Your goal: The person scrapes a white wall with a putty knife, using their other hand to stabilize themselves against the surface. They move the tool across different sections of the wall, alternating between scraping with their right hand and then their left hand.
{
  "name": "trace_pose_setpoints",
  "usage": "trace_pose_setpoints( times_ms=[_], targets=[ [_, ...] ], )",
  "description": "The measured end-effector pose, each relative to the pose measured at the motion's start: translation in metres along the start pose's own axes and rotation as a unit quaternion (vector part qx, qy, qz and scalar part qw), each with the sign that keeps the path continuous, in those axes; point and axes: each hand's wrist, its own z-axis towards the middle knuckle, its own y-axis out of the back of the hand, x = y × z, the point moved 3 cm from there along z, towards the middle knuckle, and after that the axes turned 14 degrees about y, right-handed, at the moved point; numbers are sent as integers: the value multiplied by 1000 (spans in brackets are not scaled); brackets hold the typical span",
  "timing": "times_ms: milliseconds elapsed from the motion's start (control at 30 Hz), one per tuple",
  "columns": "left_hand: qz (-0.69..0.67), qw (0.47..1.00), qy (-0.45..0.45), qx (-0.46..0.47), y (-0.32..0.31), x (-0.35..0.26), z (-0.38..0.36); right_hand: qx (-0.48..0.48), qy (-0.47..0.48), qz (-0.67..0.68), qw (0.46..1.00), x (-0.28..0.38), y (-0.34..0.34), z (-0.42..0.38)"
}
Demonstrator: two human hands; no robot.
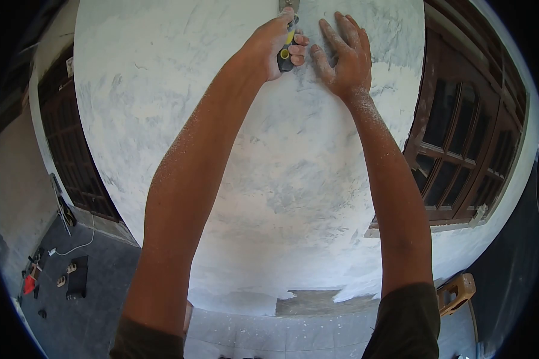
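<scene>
My left hand [273, 46] is wrapped round the black and yellow handle of a putty knife [285, 52], high up in the view. Its metal blade points upward, and the tip is cut off by the top edge. Just to the right, my right hand [348, 63] is open, its fingers spread against the wall [281, 155]. White dust coats both hands and the forearms. The wall surface is patchy white and grey, with smears of filler.
A brown wooden window [455, 131] with glass panes is at the right, a dark door [78, 143] at the left. Low on the right stands a wooden stool [457, 294]. Sandals [72, 267], a white cable [81, 245] and a red object [29, 284] lie on the grey floor.
</scene>
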Motion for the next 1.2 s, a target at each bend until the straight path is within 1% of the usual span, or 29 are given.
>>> trace_pose_setpoints(
  times_ms=[33, 67, 100, 167, 200, 333, 433, 467, 500, 567, 700, 767, 800, 833, 900, 933, 1067, 1100, 1167, 1200],
  targets=[
    [0, 1000, -17, -1, 0, -4, 3, 2, -1, -4, 1000, 0, 0, 0],
    [10, 1000, -5, 21, 5, -1, 3, 3, -3, -6, 1000, 0, 0, 0],
    [9, 1000, -5, 20, 9, 10, 1, 4, -2, -5, 1000, -1, 0, 0],
    [22, 999, 32, 2, 13, 39, -16, 7, 0, 1, 1000, -1, 0, -1],
    [25, 999, 34, -16, 13, 42, -21, 8, -1, 3, 1000, 0, 0, -3],
    [-11, 1000, -6, 5, -3, -6, 2, 5, 5, -6, 1000, -1, 0, 1],
    [-24, 999, -11, 23, -8, -4, 10, 4, 3, 6, 1000, -1, 1, 1],
    [-34, 999, 11, 30, -7, 9, 1, 3, 3, 11, 1000, -1, 1, 1],
    [-13, 1000, 22, 1, -5, 27, -10, 3, 3, 11, 1000, -1, 1, 1],
    [-8, 999, 46, 5, 6, 46, -17, 12, 7, -13, 1000, 1, 2, 1],
    [-9, 999, 25, 21, 2, 10, 2, 2, 3, 8, 1000, 1, 2, 2],
    [-14, 1000, -11, -8, -5, -1, 7, 2, -3, 13, 1000, 1, 2, 2],
    [-20, 1000, 10, -3, -3, 4, 5, 2, -2, 12, 1000, 1, 2, 2],
    [-20, 1000, 12, -3, 1, 17, 0, 5, 1, 3, 1000, 1, 2, 2],
    [-6, 999, 47, -2, 7, 47, -18, 7, 3, -5, 1000, 2, 2, 0],
    [-1, 998, 55, 3, 9, 50, -25, 8, 4, -3, 1000, 2, 2, -1],
    [-23, 1000, 13, 16, -1, 3, 2, -2, 0, 13, 1000, -1, 1, 1],
    [-26, 999, 14, 16, -3, 0, 5, 0, 1, 14, 1000, 0, 1, 0],
    [-8, 1000, -23, 15, -6, -6, 8, 3, 3, -4, 1000, 1, 2, 1],
    [-8, 1000, 1, 2, -1, 3, 5, 3, 3, -3, 1000, 1, 3, 1]
  ],
)
